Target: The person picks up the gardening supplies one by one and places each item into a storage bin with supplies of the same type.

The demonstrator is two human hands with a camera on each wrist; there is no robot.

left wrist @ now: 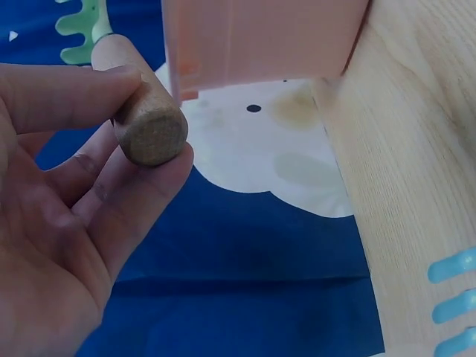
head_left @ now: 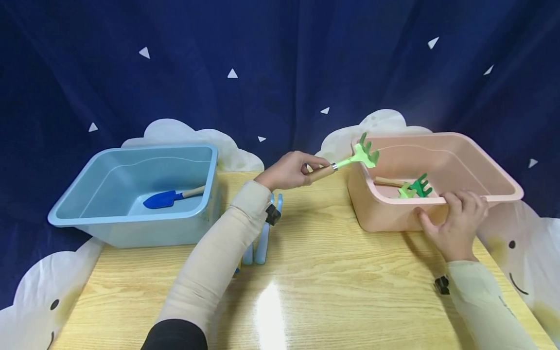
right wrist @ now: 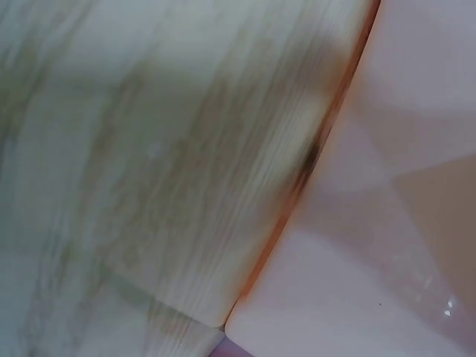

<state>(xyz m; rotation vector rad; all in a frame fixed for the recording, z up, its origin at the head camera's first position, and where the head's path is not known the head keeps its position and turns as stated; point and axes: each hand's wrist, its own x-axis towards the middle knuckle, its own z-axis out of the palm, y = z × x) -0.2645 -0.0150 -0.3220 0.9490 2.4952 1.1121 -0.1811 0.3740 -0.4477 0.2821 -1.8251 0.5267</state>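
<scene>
My left hand grips the wooden handle of a light green toy rake, whose head hangs over the left rim of the pink tub. My right hand holds the tub's near rim, fingers curled over the edge. Inside the tub lie a dark green rake and a light green one. In the left wrist view the fingers pinch the handle's butt end. The right wrist view gives only a blurred tub wall and table.
A blue tub stands at the table's left with a blue trowel inside. Light blue tools lie on the wooden table under my left forearm. A dark blue cloth with cloud shapes hangs behind.
</scene>
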